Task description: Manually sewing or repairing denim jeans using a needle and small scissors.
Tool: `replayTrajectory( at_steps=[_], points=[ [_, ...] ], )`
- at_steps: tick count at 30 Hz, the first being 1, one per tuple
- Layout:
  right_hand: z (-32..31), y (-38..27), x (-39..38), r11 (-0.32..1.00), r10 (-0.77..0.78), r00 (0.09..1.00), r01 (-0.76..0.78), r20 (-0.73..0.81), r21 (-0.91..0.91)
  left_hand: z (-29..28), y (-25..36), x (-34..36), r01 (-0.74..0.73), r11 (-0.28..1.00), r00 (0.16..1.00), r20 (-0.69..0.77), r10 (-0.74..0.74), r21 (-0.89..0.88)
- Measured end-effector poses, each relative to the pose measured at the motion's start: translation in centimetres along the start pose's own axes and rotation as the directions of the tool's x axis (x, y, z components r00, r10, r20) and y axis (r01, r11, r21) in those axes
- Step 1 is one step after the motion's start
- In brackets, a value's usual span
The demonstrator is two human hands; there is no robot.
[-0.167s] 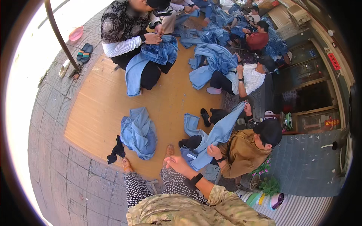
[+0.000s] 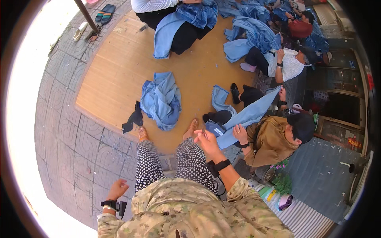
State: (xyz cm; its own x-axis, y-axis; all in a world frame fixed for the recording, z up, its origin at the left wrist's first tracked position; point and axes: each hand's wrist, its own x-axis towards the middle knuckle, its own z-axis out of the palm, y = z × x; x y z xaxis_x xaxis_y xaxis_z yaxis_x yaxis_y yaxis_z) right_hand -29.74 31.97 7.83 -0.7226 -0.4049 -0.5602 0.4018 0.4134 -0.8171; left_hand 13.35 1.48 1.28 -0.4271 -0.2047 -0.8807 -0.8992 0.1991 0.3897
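Observation:
My right hand (image 2: 208, 143) is raised in front of my right knee, its fingers closed in a pinch. A small dark, thin thing shows at its fingertips, too small to name. Out to my left, above the paving, my left hand (image 2: 118, 189) hangs with loosely bent fingers apart and nothing seen in them. Both wrists wear black bands. Ahead of my sandalled feet lies a bunched pile of light-blue denim garments (image 2: 162, 101), touched by neither hand. Beside it lies a crumpled black cloth (image 2: 133, 119).
A tan mat (image 2: 107, 79) covers the ground ahead, bordered by grey paving (image 2: 71, 158). Close on my right, a person in brown (image 2: 266, 139) stretches a denim garment (image 2: 248, 117). Other people sit beyond with more denim. Slippers (image 2: 106, 14) lie near a pole (image 2: 86, 16).
My view has tilted down toward my body, so the scene sits higher and farther right on the far side. My left hand has come into view; my right hand stays raised and pinched.

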Motion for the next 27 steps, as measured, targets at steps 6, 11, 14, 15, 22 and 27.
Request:
replayTrajectory(
  at_steps=[6,11,14,15,22,27],
  points=[
    [4.4,5.3,0.1,0.968,0.121,0.993,-0.119,-0.004,-0.222,1.2,8.9,2.3,-0.046,0.991,0.99,-0.139,0.029,-0.127],
    [5.2,11.2,0.6,0.912,0.245,0.966,-0.202,0.078,-0.357,4.7,9.9,1.4,0.003,0.973,0.967,-0.248,0.056,0.23],
    [5.4,14.9,1.3,0.924,0.289,0.953,-0.251,0.095,-0.287,4.7,9.6,1.8,-0.095,0.964,0.986,-0.108,0.125,0.248],
    [5.6,15.5,1.8,0.927,0.29,0.953,-0.256,0.09,-0.272,4.6,9.6,1.6,-0.164,0.95,0.972,-0.122,0.202,0.266],
    [2.9,19.1,4.7,0.94,0.291,0.956,-0.292,-0.036,-0.178,-0.9,16.4,-2.4,-0.039,0.999,0.824,0.566,0.011,0.038],
    [1.4,20.8,7.9,0.958,0.241,0.965,-0.254,-0.106,-0.135,-1.6,18.3,0.3,-0.121,0.97,0.801,0.598,-0.031,0.213]
  ],
)
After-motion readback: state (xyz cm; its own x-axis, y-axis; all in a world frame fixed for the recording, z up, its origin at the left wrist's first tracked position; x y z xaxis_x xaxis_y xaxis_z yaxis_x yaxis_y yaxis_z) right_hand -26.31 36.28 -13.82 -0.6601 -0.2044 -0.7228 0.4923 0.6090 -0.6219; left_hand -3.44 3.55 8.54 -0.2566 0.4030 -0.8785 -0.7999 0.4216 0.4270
